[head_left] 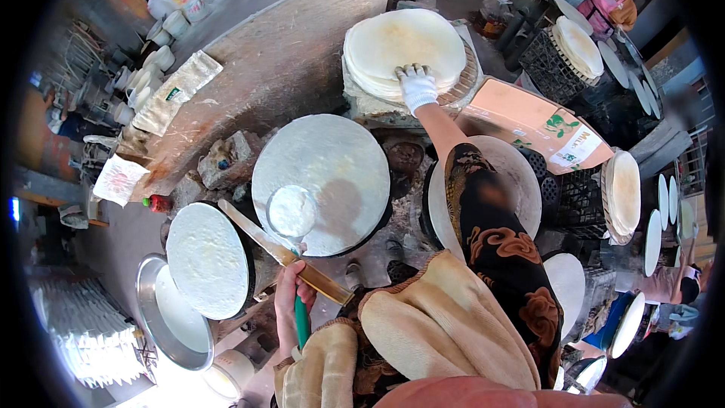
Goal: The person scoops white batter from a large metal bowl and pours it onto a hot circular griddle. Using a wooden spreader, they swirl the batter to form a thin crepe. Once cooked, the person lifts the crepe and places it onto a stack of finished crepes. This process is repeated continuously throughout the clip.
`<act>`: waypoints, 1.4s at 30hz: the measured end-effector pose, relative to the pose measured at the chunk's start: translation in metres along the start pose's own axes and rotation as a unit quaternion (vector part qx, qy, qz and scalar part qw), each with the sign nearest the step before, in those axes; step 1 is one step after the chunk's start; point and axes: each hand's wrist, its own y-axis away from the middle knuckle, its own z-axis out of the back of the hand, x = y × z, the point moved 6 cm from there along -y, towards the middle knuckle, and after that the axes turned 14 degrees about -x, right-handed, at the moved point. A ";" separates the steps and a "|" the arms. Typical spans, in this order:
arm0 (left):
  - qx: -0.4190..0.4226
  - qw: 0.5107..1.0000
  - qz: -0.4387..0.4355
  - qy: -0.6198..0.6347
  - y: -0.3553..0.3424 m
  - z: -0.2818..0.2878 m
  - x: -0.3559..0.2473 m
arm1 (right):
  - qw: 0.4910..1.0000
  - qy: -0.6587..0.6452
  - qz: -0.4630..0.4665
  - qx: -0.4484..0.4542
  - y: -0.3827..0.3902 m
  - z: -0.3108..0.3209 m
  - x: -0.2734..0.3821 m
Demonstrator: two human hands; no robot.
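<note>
My left hand (287,298) is closed around the green handle of a ladle and a long flat wooden spatula (317,281). White batter fills the ladle bowl (292,210), which hangs over a round griddle (332,159) coated with a pale layer. Left of it, a second griddle (208,257) carries a bumpy white sheet. My right hand (417,89), in a white glove, lies with fingers spread on a stack of flatbreads (404,41) beyond the griddles. Under my right arm is a third, pale griddle (513,174), partly hidden.
A metal basin (170,317) of white batter stands at the lower left. A curved board (257,53) rises behind the griddles. Right of the stack leans an open cardboard box (529,125). More flatbreads (623,189) sit on the right, and another person (615,4) is at the far right.
</note>
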 end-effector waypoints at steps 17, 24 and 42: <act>0.049 0.994 -0.003 -0.099 -0.003 0.005 -0.021 | 0.987 0.115 -0.074 0.087 0.027 0.036 0.015; 0.125 0.973 -0.045 -0.187 -0.024 -0.009 -0.021 | 0.810 -0.417 0.012 0.412 0.149 0.201 0.160; 0.386 0.891 0.033 -0.239 0.085 -0.247 0.145 | 0.646 -0.364 -0.646 -0.183 0.488 0.334 -0.031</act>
